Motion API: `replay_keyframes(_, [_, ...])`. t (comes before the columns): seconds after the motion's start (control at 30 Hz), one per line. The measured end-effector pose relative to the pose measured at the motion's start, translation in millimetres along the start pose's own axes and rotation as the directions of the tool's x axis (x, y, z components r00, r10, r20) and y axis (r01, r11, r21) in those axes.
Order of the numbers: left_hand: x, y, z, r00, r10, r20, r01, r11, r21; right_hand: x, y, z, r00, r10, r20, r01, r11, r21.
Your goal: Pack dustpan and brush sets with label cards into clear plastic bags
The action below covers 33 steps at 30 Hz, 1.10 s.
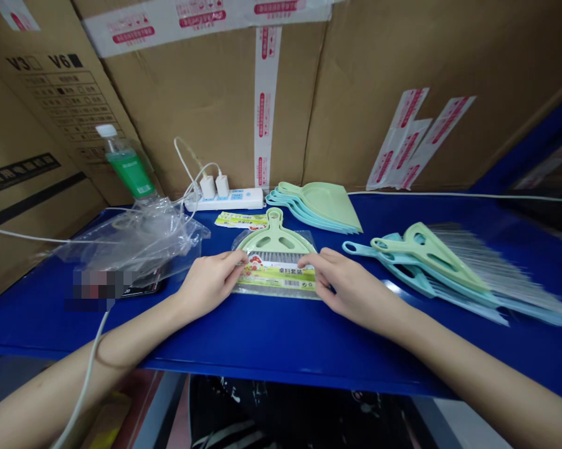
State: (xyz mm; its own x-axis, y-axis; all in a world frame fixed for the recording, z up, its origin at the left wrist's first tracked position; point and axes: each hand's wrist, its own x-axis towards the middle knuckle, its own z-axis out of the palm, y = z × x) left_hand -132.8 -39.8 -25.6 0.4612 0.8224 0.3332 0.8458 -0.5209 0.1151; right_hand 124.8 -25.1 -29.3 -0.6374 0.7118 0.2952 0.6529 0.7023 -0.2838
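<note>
A light green hand brush (273,242) with grey bristles lies in front of me, its handle pointing away. Around it is a clear plastic bag (276,291) with a yellow-green printed label (281,272) across the bristles. A second green edge behind the brush looks like a dustpan, mostly hidden. With curled fingers, my left hand (213,277) pinches the bag's left side beside the label. My right hand (344,280) is closed at the right side of the same bag, its fingertips by the label's corner.
Stacked dustpans (330,202) in green and blue lie behind, with loose brushes (442,262) at right. Spare labels (238,219) sit near a white power strip (238,199). Clear bags (145,240), a green-labelled bottle (130,171) and cables are at left; cardboard boxes (206,93) stand behind.
</note>
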Motion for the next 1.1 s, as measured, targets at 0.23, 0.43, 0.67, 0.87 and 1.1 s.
replay_keyframes(0.23, [3.1,-0.4,-0.1,0.997,-0.076,0.014,0.075,0.997,0.018,1.8,0.0,-0.7,0.999,-0.039,0.002,0.039,0.999,-0.028])
replay_keyframes(0.43, [6.0,-0.5,-0.9,0.994,-0.111,0.019,0.109,0.993,0.053,1.8,0.3,-0.7,0.994,-0.104,0.011,0.105,0.993,-0.056])
replay_keyframes(0.67, [6.5,-2.3,0.3,0.995,-0.102,0.022,0.099,0.989,0.109,3.0,-1.3,1.4,0.983,-0.165,0.078,0.181,0.93,-0.32])
replay_keyframes(0.87, [3.5,5.1,1.1,0.98,0.169,-0.109,-0.118,0.922,0.37,4.2,-3.2,4.4,0.979,-0.185,0.08,0.202,0.893,-0.402])
replay_keyframes(1.1, [1.6,20.2,8.1,0.929,0.359,0.087,-0.368,0.877,0.309,6.2,-4.1,5.9,0.976,-0.192,0.102,0.217,0.885,-0.412])
